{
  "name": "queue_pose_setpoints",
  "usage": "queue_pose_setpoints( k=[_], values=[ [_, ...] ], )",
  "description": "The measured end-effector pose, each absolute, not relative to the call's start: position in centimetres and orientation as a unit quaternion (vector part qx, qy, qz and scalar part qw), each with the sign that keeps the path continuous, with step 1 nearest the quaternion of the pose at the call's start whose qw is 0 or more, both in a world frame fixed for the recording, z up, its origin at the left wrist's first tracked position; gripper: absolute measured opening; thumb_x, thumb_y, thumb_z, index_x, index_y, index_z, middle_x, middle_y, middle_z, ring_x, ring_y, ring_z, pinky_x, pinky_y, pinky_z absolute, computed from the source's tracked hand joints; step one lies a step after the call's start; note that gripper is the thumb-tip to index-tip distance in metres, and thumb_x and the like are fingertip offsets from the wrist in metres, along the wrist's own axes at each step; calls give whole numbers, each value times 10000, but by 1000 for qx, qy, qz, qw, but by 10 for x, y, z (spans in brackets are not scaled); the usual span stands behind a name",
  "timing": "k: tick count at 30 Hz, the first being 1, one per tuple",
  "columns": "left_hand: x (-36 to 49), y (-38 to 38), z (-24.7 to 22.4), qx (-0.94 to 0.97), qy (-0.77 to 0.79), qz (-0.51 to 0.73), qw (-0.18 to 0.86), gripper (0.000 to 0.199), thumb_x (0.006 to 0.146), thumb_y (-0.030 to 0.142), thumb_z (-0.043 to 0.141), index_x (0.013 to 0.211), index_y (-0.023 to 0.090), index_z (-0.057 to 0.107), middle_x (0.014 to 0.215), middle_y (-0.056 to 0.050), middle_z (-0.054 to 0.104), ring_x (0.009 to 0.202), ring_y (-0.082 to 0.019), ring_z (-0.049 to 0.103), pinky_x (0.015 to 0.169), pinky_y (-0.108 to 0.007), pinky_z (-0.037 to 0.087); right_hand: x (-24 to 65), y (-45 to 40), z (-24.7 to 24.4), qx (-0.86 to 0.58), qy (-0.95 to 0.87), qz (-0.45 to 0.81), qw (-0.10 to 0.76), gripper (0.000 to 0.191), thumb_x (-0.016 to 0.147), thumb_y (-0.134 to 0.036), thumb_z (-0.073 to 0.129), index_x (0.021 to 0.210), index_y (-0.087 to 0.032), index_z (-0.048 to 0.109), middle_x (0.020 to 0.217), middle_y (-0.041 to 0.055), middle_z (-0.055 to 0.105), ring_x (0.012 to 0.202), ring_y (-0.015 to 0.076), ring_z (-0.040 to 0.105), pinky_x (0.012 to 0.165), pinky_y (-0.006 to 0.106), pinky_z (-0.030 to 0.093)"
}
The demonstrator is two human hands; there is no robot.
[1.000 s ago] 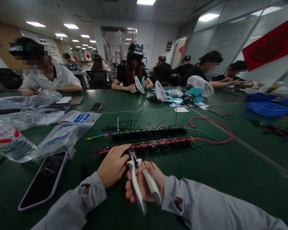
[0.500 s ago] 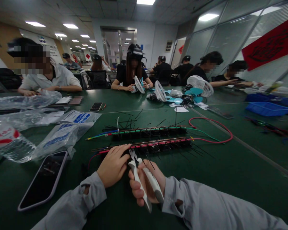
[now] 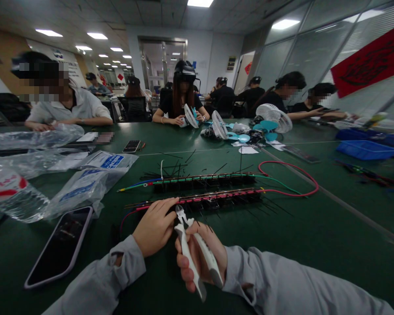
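Two long black strips lie crosswise on the green table, with several thin black cable-tie tails sticking out. The near wiring strip (image 3: 223, 195) carries a red wire along its top; the far wiring strip (image 3: 210, 178) carries a green one. My left hand (image 3: 156, 225) is closed over the left part of the near strip, fingers on top and thumb on the near side. In my right hand (image 3: 213, 245) is a pair of white-and-grey diagonal cutters (image 3: 192, 258), fingers wrapped around the handles. Their jaws point away from me, close to my left fingertips and the strip's near edge.
On the left are a phone (image 3: 61, 247), a water bottle (image 3: 15, 192) and plastic bags (image 3: 88, 181). Fan parts (image 3: 265, 124) lie at the far side, where several people sit. A blue tray (image 3: 367, 149) stands right. A red wire loop (image 3: 317, 179) reaches rightward.
My right hand and the cutters have shifted slightly toward me, and the jaws now show more clearly beside my left fingers. My left hand and both strips have stayed put.
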State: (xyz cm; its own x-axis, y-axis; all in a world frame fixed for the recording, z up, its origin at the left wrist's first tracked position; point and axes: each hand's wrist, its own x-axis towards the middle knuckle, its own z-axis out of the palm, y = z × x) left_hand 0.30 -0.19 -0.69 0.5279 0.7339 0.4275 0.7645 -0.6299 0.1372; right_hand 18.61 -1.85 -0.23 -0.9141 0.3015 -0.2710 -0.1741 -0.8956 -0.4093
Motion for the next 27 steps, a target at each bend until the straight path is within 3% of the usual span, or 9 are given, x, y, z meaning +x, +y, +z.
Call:
queue_pose_setpoints(
  k=[12, 27],
  values=[
    [4, -2, -6, -875, -431, -220, 27, 229, 774, 67, 488, 949, 163, 601, 1340, -123, 479, 1224, -284, 436, 1006, -481, 359, 188, -12, -10, -170, -196, 959, 115, 343, 688, -377, 369, 851, -119, 525, 711, 101, 624, 592, 212, 603, 577, 380, 460],
    [6, -2, -4, -878, -424, -219, 33, 240, 776, 77, 490, 959, 174, 613, 1407, -81, 437, 1218, -278, 435, 989, -470, 372, 189, -13, -12, -163, -184, 963, 112, 369, 684, -370, 380, 899, -110, 528, 740, 102, 627, 629, 215, 615, 617, 381, 458]
  ],
)
